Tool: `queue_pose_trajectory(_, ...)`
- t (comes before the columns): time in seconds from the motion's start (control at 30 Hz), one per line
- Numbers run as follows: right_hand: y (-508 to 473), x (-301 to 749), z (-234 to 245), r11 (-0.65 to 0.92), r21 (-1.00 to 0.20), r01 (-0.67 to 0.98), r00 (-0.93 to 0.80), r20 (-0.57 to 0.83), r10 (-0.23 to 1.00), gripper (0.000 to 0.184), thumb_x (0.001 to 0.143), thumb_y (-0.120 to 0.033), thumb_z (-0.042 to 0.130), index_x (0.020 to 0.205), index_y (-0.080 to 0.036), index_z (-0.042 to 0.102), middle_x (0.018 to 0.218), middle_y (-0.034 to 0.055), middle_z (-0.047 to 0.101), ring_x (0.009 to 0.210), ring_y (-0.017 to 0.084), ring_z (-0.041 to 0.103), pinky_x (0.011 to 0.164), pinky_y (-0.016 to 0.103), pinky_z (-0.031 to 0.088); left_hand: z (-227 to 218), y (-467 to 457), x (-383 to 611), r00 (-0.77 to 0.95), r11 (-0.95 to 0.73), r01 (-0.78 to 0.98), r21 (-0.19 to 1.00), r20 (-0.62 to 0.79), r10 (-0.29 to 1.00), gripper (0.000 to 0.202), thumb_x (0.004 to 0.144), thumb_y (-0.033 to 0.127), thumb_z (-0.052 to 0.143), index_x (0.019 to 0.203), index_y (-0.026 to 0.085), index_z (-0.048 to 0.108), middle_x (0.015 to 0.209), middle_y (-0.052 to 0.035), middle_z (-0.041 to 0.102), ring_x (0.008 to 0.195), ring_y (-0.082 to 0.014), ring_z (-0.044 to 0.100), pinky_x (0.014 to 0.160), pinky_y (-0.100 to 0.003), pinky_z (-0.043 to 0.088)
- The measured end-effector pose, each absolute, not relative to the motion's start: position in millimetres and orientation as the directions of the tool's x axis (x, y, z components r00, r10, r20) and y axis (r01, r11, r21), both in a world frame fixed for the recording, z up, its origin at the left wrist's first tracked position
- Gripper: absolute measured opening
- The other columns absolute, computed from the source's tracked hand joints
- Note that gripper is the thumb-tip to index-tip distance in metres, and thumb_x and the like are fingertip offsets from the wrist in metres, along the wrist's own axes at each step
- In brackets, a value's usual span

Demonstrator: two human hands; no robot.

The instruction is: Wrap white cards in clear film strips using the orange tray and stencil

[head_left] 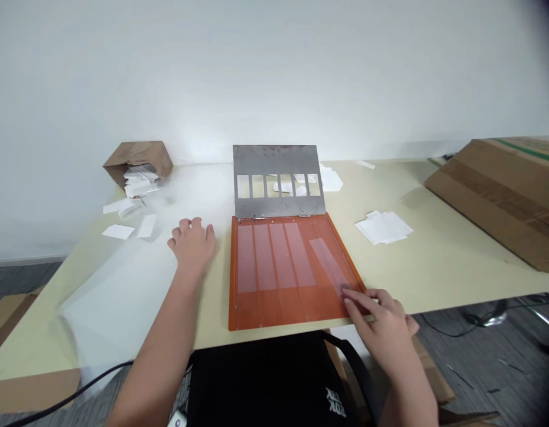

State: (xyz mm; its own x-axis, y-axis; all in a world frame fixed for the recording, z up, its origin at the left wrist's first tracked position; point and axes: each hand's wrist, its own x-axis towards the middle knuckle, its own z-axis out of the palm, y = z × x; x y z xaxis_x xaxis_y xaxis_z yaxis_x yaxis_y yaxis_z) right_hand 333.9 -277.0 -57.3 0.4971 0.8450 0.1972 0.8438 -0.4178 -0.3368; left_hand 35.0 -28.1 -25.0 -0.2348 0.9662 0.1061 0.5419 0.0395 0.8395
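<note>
**Q:** State the position of the right hand.

**A:** My right hand lies at the near right corner of the orange board. Its fingers are close together but not clamped. My fingertips rest on the lower end of a tilted strip.

**Q:** Locate that strip.

**A:** The tilted strip is translucent and lies on the right part of the board, at an angle to the board's grooves. It sits just beside four strips, which are set side by side and parallel.

**Q:** State the position of the left hand.

**A:** My left hand rests on the table, just left of the board. Its fingers are curled and slightly apart, and it holds nothing.

**Q:** What is located around the board?

**A:** A steel plate with six rectangular windows stands raised on hinges along the far edge. To the right, white sheets lie stacked on the table. To the left, white cards spill from a torn carton. A large carton lies at the far right of the table.
</note>
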Motion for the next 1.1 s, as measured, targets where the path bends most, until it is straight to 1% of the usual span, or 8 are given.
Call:
queue_pose_trajectory(0.1, -272.6, 328.3, -61.1, -0.381, -0.266, 0.885, 0.442, 0.228, 0.868, 0.035, 0.091, -0.047, 0.046, 0.108, -0.036, 0.074, 0.106, 0.0074, 0.062, 0.090, 0.026, 0.056, 0.078, 0.044, 0.037, -34.7, -29.3, 34.2, -0.156, 0.074, 0.789, 0.610, 0.082, 0.984, 0.038, 0.081, 0.036, 0.063, 0.113, 0.016, 0.062, 0.150, -0.0279, 0.039, 0.141, -0.0514, 0.024, 0.108, -0.073, 0.011)
queue_pose_trajectory(0.2, -266.0, 320.6, -61.2, -0.364, -0.235, 0.901, 0.415, 0.225, 0.882, 0.031, 0.092, -0.045, 0.050, 0.112, -0.038, 0.072, 0.112, 0.0070, 0.060, 0.094, 0.028, 0.054, 0.078, 0.044, 0.037, -42.8, -25.6, 33.6, -0.077, 0.028, 0.822, 0.568, 0.062, 0.995, 0.054, 0.083, 0.039, 0.059, 0.130, 0.012, 0.056, 0.156, -0.0313, 0.027, 0.144, -0.0518, 0.020, 0.108, -0.074, 0.008)
queue_pose_trajectory(0.33, -255.5, 310.7, -58.7, -0.337, -0.250, 0.908, 0.392, 0.219, 0.894, 0.029, 0.094, -0.043, 0.050, 0.112, -0.038, 0.072, 0.117, 0.0076, 0.058, 0.096, 0.028, 0.051, 0.079, 0.043, 0.036, -45.5, -19.2, 30.9, -0.016, -0.002, 0.836, 0.549, 0.027, 1.000, 0.061, 0.086, 0.044, 0.054, 0.141, 0.017, 0.051, 0.161, -0.0245, 0.022, 0.148, -0.0473, 0.016, 0.111, -0.073, 0.003)
queue_pose_trajectory(0.53, -241.4, 306.5, -58.6, -0.338, -0.254, 0.906, 0.393, 0.210, 0.895, 0.033, 0.098, -0.038, 0.044, 0.115, -0.035, 0.071, 0.121, 0.0086, 0.056, 0.097, 0.027, 0.050, 0.080, 0.043, 0.034, -44.7, -12.0, 29.4, 0.008, 0.022, 0.960, 0.280, -0.106, 0.994, 0.066, 0.096, 0.051, 0.026, 0.156, 0.022, 0.026, 0.167, -0.0123, 0.007, 0.152, -0.0420, 0.002, 0.113, -0.072, 0.005)
queue_pose_trajectory(0.7, -237.1, 307.7, -63.9, -0.338, -0.251, 0.907, 0.397, 0.245, 0.885, 0.036, 0.097, -0.039, 0.042, 0.124, -0.033, 0.066, 0.119, 0.0091, 0.057, 0.097, 0.027, 0.050, 0.081, 0.044, 0.035, -47.7, -5.5, 27.1, 0.038, -0.049, 0.952, 0.303, 0.041, 0.998, 0.068, 0.095, 0.043, 0.035, 0.156, 0.014, 0.026, 0.165, -0.0192, 0.010, 0.151, -0.0436, 0.007, 0.117, -0.064, 0.018)
queue_pose_trajectory(0.83, -238.4, 308.3, -68.7, -0.325, -0.270, 0.906, 0.395, 0.269, 0.878, 0.036, 0.097, -0.043, 0.042, 0.114, -0.029, 0.071, 0.114, 0.0100, 0.057, 0.097, 0.028, 0.049, 0.081, 0.044, 0.036, -47.4, -5.4, 25.3, 0.032, -0.084, 0.944, 0.318, 0.165, 0.986, 0.074, 0.091, 0.038, 0.047, 0.155, 0.009, 0.024, 0.164, -0.0226, 0.011, 0.151, -0.0417, 0.010, 0.119, -0.056, 0.023)
queue_pose_trajectory(0.97, -235.7, 306.9, -69.1, -0.326, -0.272, 0.906, 0.397, 0.270, 0.877, 0.038, 0.097, -0.043, 0.040, 0.116, -0.031, 0.070, 0.115, 0.0100, 0.057, 0.095, 0.027, 0.048, 0.083, 0.046, 0.036, -44.1, -9.8, 25.9, -0.121, 0.091, 0.954, 0.286, 0.088, 0.989, 0.073, 0.091, 0.047, 0.046, 0.151, 0.007, 0.033, 0.161, -0.0246, 0.021, 0.147, -0.0483, 0.019, 0.116, -0.062, 0.024)
queue_pose_trajectory(1.1, -231.9, 304.9, -66.8, -0.367, -0.250, 0.896, 0.423, 0.222, 0.879, 0.039, 0.098, -0.044, 0.039, 0.123, -0.034, 0.067, 0.118, 0.0095, 0.056, 0.096, 0.028, 0.048, 0.083, 0.047, 0.035, -36.4, -14.9, 26.6, -0.008, -0.017, 0.962, 0.274, 0.087, 0.996, 0.069, 0.093, 0.045, 0.043, 0.152, 0.011, 0.033, 0.161, -0.0195, 0.027, 0.146, -0.0421, 0.028, 0.117, -0.060, 0.024)
